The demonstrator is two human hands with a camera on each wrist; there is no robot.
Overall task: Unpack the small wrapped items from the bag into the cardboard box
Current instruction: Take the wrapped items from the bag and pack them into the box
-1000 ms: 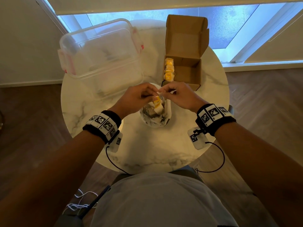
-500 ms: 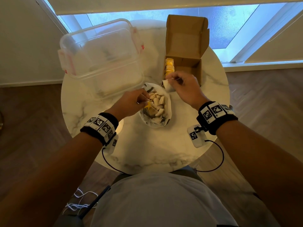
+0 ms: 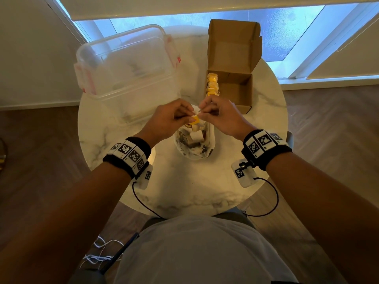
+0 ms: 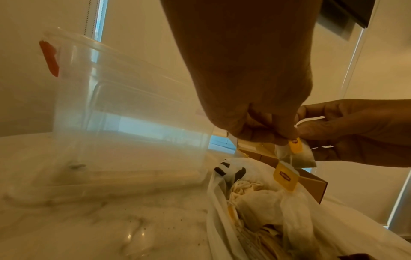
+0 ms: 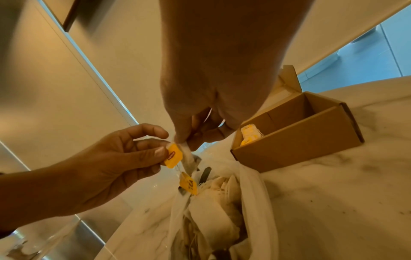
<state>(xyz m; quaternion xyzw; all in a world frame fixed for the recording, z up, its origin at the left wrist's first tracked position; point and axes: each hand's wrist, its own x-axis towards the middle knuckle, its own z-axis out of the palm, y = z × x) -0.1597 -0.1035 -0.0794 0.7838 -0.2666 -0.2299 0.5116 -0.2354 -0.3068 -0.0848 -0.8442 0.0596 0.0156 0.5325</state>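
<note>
Both hands pinch one tea bag (image 5: 173,154) above the full bag (image 3: 192,144); several fill the cardboard box (image 3: 242,93).

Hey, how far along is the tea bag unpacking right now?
Done: a row of yellow-tagged tea bags stands along one side of the cardboard box. In hand: the left hand and right hand both pinch one tea bag above the plastic bag. Left: many more bags inside it.

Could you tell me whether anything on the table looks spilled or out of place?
Dark specks lie scattered on the table beside the bag, like spilled crumbs. A second yellow tag dangles under the tea bag both hands hold, as if their strings are tangled.
</note>
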